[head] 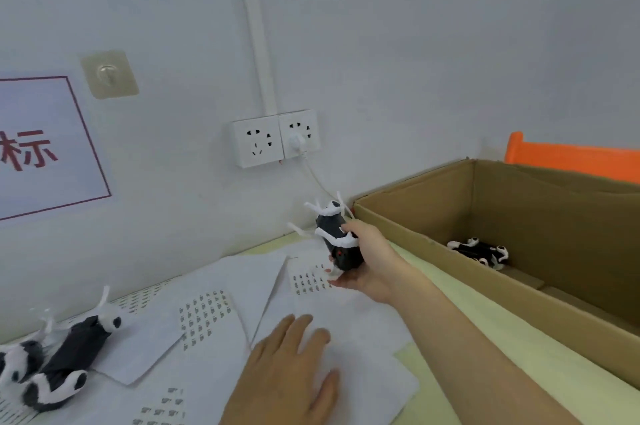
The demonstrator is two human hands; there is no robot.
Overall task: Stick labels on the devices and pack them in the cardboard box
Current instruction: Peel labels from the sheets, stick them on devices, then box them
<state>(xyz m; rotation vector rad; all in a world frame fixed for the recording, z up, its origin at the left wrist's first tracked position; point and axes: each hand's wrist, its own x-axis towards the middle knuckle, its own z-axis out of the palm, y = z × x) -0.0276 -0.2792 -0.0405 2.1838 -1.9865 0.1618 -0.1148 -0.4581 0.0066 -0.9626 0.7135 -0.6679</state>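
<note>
Right hand [363, 262] fingers grip device [337, 241]; left hand [287, 376] flat on label sheets [367, 386], wrist cut off

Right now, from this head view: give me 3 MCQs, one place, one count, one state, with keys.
1. Where is the device that is already packed?
A. On the label sheets
B. On the floor of the cardboard box
C. On the orange chair

2. How many wall sockets have a plug in them?
A. None
B. One
C. Two

3. What is the right hand doing?
A. Gripping a black-and-white device above the sheets
B. Resting flat on the paper
C. Hanging idle

Key: 1 B, one device lies inside the cardboard box. 2 B, only the right socket holds a white plug; the left socket is free. 3 A, the right hand is curled round a held device, while the left hand lies flat on the label sheets.
</note>
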